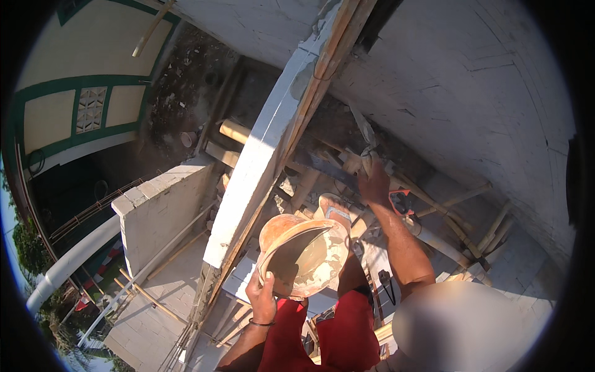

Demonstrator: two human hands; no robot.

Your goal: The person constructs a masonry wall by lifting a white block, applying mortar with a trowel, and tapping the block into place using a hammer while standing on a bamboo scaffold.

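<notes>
An orange bucket [277, 230] is tilted in front of my red shorts, with wet grey mortar [322, 257] smeared inside it. My left hand [263, 302] grips its near left rim, thumb over the edge. Farther forward and to the right, my right hand [374, 181] is closed around the handle of a trowel [363, 127]. The trowel's blade points away from me, over the shaded ground by the right wall. To the left of both hands runs the top of a pale block wall [260, 146], with a grey mortar patch near its far end.
Timber boards [323, 74] edge the wall top. Below lie bamboo poles [455, 226] and a red-handled saw [401, 203]. My sandalled foot [334, 209] stands high among planks. A tall grey wall [471, 93] rises right; a lower block wall [164, 192] stands left.
</notes>
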